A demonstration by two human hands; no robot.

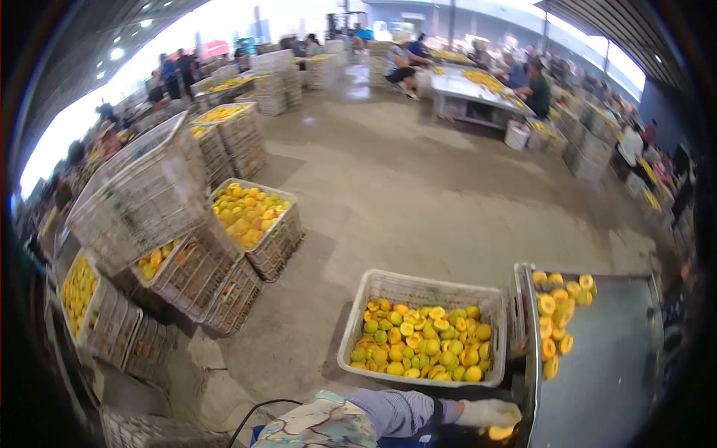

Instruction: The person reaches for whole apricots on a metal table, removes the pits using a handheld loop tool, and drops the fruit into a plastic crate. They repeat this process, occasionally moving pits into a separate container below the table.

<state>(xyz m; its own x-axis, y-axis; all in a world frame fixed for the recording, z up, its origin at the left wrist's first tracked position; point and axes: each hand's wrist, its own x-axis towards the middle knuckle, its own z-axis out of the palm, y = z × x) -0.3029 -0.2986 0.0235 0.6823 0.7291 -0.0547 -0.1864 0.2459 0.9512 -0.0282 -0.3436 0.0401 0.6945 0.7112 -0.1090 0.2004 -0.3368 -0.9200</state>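
My left hand (489, 413), in a whitish glove under a striped sleeve, reaches right along the bottom edge, beside the metal table. Its fingers are curled, and a yellow-orange peach half (500, 432) shows directly under them. The glove hides much of the grip. My right hand is out of view. Just beyond my left hand stands a pale plastic crate (361, 317) with yellow and green peach halves (426, 340). Several cut peach halves (549, 325) lie along the left side of the metal table (605, 358).
Stacked crates stand on the left, including a tilted crate (142, 198) on top and a crate of peaches (250, 216). Concrete floor (388, 201) stretches ahead. Farther back, people sit around a fruit-covered table (455, 86). A white bucket (517, 134) stands beside it.
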